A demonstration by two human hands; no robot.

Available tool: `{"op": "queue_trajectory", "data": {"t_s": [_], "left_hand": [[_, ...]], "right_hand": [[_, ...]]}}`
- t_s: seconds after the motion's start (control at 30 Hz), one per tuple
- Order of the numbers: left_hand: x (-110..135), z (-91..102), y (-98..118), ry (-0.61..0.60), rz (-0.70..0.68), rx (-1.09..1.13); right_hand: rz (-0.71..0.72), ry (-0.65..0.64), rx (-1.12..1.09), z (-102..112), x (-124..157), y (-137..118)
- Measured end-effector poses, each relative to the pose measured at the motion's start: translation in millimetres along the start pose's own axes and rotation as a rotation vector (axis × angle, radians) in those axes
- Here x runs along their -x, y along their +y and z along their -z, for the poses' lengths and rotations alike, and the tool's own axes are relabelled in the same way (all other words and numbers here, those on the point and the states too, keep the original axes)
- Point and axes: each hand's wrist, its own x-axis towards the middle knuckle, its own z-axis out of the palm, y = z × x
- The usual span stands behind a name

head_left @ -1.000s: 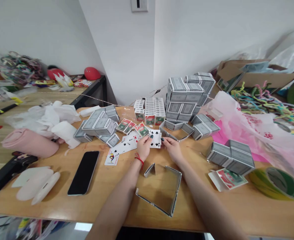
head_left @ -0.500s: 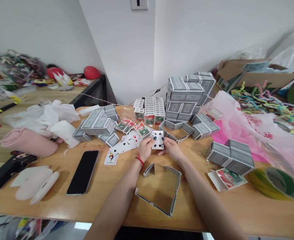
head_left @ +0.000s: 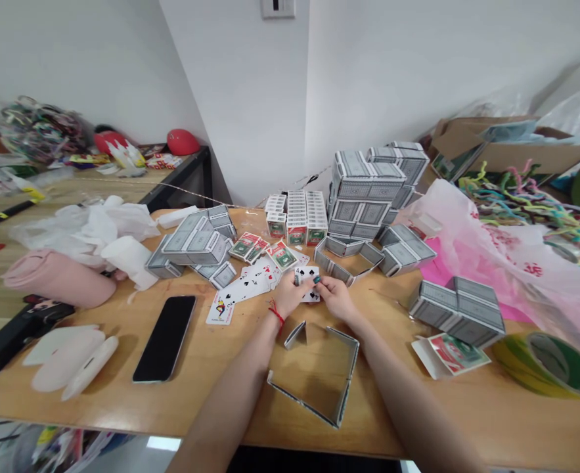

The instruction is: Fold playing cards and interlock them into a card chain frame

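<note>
Between my hands is a playing card [head_left: 309, 271], a four of spades, held face up near the middle of the table. My left hand [head_left: 290, 295] grips its left side with the thumb across the face. On the right edge, my right hand [head_left: 336, 297] pinches with thumb and fingers close together. A frame of folded cards [head_left: 343, 381] stands on the table between my forearms, its upper left part parted from the rest. Loose face-up cards [head_left: 243, 286], a joker among them, lie spread left of my left hand.
Stacked card blocks [head_left: 366, 190] rise behind my right hand, beside rows of card boxes [head_left: 297, 217]. More card blocks [head_left: 196, 240] sit at left, another block [head_left: 457, 309] at right. A phone [head_left: 164, 338], a pink roll [head_left: 60, 279] and yellow tape [head_left: 548, 364] lie around.
My left thumb has slid further across the card, covering more of its face. My right thumb and fingers have closed inward at its edge.
</note>
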Motion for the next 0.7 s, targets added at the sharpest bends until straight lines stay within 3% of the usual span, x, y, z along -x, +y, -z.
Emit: {"op": "queue_trajectory", "data": {"t_s": [0.17, 0.4, 0.57, 0.7], "left_hand": [[-0.7, 0.5, 3.6, -0.032, -0.039, -0.039], [-3.5, 0.0, -0.5, 0.054, -0.018, -0.050], [-5.6, 1.5, -1.2, 0.082, -0.070, -0.054], [-4.2, 1.7, -2.0, 0.063, -0.135, -0.174]], "right_hand": [[0.121, -0.026, 0.207, 4.3, 2.1, 2.0], [0.112, -0.049, 0.125, 2.9, 2.2, -0.1], [0.105, 0.065, 0.056, 4.5, 0.0, -3.2], [0.110, 0.195, 0.198, 7.5, 1.0, -2.7]]}}
